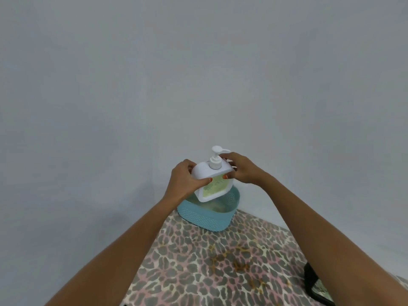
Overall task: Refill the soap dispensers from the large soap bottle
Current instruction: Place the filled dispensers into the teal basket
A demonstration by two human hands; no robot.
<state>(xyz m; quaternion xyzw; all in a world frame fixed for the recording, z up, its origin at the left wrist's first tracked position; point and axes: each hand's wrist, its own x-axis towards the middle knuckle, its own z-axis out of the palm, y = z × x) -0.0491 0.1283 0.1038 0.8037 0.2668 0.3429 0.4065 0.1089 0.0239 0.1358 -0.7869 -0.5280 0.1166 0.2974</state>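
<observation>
— Where is the soap bottle [209,175]?
— In the air, tilted, just above the blue basket [205,217] at the far edge of the table [209,272], close to the wall [154,85].
— And your hands?
— My left hand [184,177] grips its left shoulder, thumb on the label [215,187]. My right hand [239,170] grips the right shoulder, beside the white pump [215,159].

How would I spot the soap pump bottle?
Look at the leopard-print cloth; at its far end sits a blue basket. Over it, the left hand and right hand hold the pump bottle: the only white thing, with a green label.
</observation>
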